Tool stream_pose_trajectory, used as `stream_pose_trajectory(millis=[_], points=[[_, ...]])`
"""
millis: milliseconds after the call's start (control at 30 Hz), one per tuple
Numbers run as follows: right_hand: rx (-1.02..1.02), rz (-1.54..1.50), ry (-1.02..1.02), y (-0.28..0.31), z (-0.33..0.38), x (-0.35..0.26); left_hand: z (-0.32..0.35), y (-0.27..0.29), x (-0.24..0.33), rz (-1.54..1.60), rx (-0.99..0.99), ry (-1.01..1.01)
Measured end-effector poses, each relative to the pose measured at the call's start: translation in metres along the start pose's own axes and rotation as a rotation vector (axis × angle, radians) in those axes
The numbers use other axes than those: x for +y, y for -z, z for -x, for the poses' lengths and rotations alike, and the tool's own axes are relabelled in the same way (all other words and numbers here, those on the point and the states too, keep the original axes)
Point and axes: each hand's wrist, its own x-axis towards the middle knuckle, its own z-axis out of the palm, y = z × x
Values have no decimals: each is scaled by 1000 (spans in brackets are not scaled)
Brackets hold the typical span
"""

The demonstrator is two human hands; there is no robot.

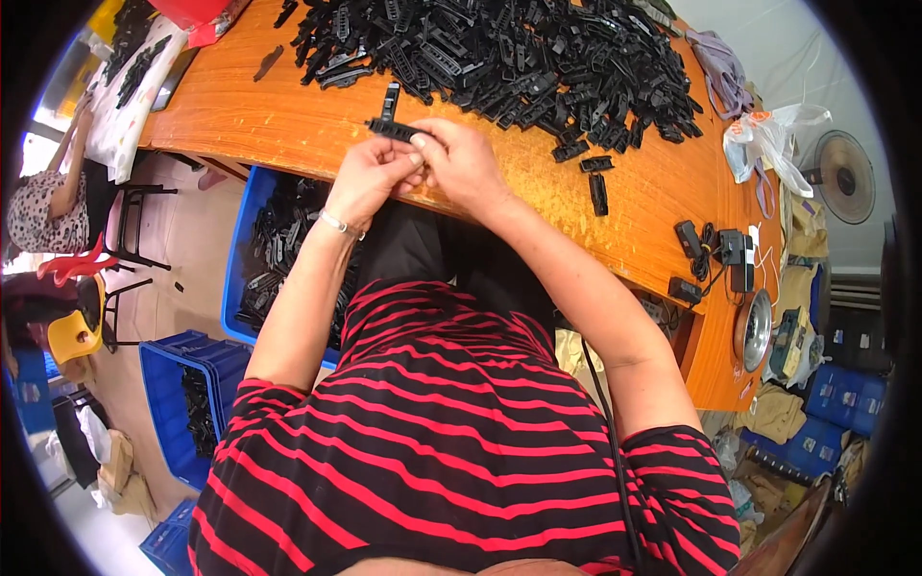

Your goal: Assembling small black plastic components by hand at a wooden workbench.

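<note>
A slim black plastic part (pixel 392 128) with a row of slots along it is held level over the near edge of the wooden table. My right hand (pixel 463 163) pinches its right end between thumb and fingers. My left hand (pixel 370 180), with a bracelet at the wrist, is closed just beneath it, fingertips against the part and close to the right fingers. Directly beyond, a similar black part (pixel 391 100) with a pale tip points away from me; whether it touches the held one, I cannot tell. Farther back spreads a big heap of black plastic parts (pixel 519 58).
Two loose parts (pixel 597 182) lie right of my hands on the table (pixel 538 192). Adapters with cables (pixel 735 252) and a metal bowl (pixel 754 328) sit at the right edge. A blue bin (pixel 252 206) of black parts stands below left, near another blue crate (pixel 163 384). Another person (pixel 53 206) sits far left.
</note>
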Motion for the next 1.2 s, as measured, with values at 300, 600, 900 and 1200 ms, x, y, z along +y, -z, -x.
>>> stream_pose_trajectory(millis=[300,600,900,1200], points=[[-179,-48,-374,43,-8,0,-20,9,30,-91,-4,-141],[-103,-149,-519,34,-1,11,-41,11,6,-451,50,-127],[-47,-162,-519,31,-2,14,-53,12,-13,-562,82,-216],[-201,-55,-660,38,-10,0,-48,8,-4,-631,76,-101]])
